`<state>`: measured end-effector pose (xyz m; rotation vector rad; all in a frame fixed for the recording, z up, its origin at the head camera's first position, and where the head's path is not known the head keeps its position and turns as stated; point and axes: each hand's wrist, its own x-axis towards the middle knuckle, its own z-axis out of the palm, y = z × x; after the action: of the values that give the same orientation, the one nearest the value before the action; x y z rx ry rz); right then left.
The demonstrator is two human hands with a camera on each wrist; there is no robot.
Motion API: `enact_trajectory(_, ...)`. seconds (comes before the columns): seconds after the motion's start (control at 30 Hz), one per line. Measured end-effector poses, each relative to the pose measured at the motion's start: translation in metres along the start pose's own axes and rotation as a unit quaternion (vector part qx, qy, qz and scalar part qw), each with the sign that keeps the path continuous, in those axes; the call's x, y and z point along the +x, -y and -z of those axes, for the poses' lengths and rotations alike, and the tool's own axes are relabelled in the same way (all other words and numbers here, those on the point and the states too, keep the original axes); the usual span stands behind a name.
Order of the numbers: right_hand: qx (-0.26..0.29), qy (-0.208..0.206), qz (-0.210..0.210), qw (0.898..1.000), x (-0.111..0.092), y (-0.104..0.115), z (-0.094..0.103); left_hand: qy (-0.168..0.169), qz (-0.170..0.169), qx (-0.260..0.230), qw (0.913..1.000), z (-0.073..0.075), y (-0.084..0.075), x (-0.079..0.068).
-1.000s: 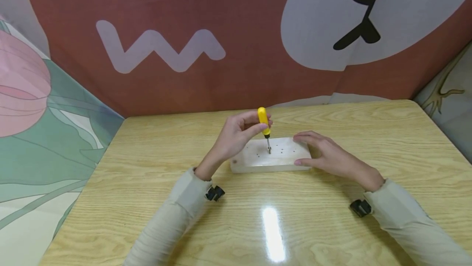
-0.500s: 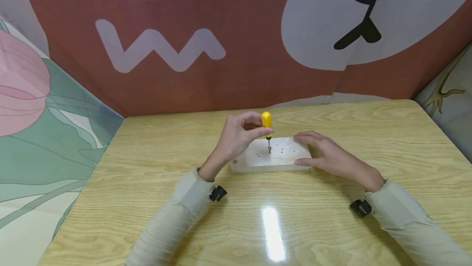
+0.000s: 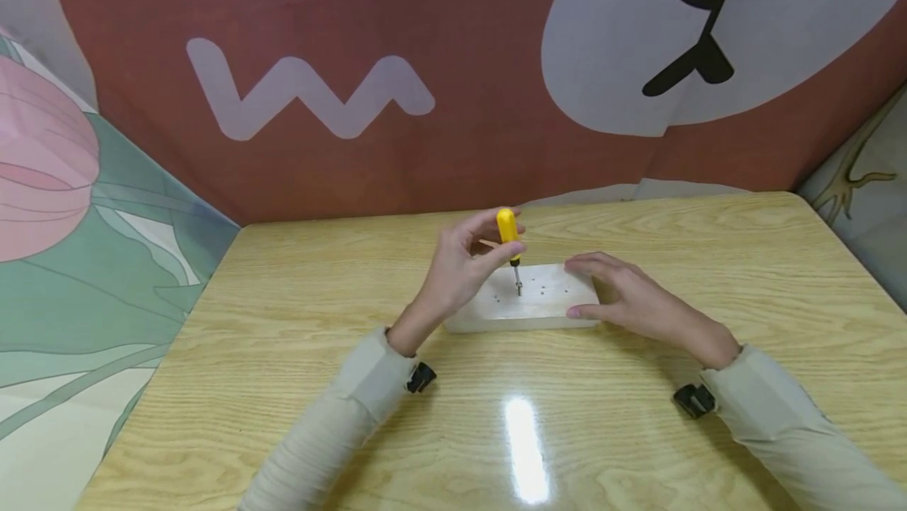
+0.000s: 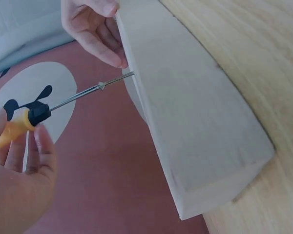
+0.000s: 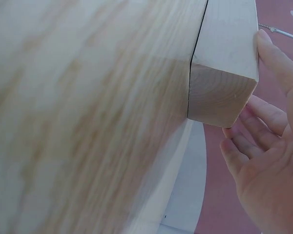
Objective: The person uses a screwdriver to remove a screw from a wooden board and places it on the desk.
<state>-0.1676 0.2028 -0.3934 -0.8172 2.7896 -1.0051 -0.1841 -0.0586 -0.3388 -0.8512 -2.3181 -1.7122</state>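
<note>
A pale wooden block [image 3: 546,306] lies flat on the table, its top dotted with several small dark holes or screws. My left hand [image 3: 457,267] holds a yellow-handled screwdriver [image 3: 507,226] between thumb and fingers, the handle leaning slightly left. In the left wrist view, the tip of its metal shaft meets the head of a screw [image 4: 118,78], which stands upright in the block with much of its thread exposed. My right hand [image 3: 631,298] holds the block's right end, thumb on the near top edge and fingers at the far side.
The wood-grain table [image 3: 283,385] carries a bright light reflection in front of the block. Behind it stands a red wall covering [image 3: 354,164] with printed shapes. Black wrist cameras sit on both sleeves.
The screwdriver handle swung slightly right and upright, then leaned back left, as my left thumb and fingers shifted on it. The block and my right hand stayed in place.
</note>
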Motion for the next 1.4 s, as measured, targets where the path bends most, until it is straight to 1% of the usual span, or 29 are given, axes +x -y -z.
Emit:
enact_trajectory(0.2,0.000,0.000,-0.001,1.000,0.0003,-0.0001,-0.0004,0.018,-0.017,0.021,0.9995,-0.0018,0.0033,-0.0037)
enact_trajectory(0.3,-0.002,-0.001,-0.001,1.000,0.0005,0.0003,-0.0006,0.026,-0.026,0.015,0.9992,-0.0018,0.0044,-0.0048)
enact_trajectory(0.5,0.000,-0.004,0.003,1.000,0.0006,0.0017,-0.0011,0.045,-0.036,-0.014,0.9982,-0.0018,0.0050,-0.0059)
enact_trajectory(0.7,-0.001,0.000,0.002,1.000,0.0008,0.0018,-0.0014,0.053,-0.028,-0.014,0.9981,-0.0012,0.0031,-0.0055)
enact_trajectory(0.83,0.000,0.003,0.005,1.000,0.0007,0.0023,-0.0007,0.043,-0.026,-0.011,0.9987,-0.0004,0.0016,-0.0048)
enact_trajectory(1.17,-0.007,-0.005,0.033,0.999,-0.0003,0.0037,0.0010,-0.008,-0.023,0.016,0.9996,-0.0003,0.0004,-0.0025)
enact_trajectory(1.4,-0.006,-0.003,0.032,0.999,0.0002,0.0034,0.0001,-0.028,-0.030,0.029,0.9987,-0.0015,0.0012,-0.0020)
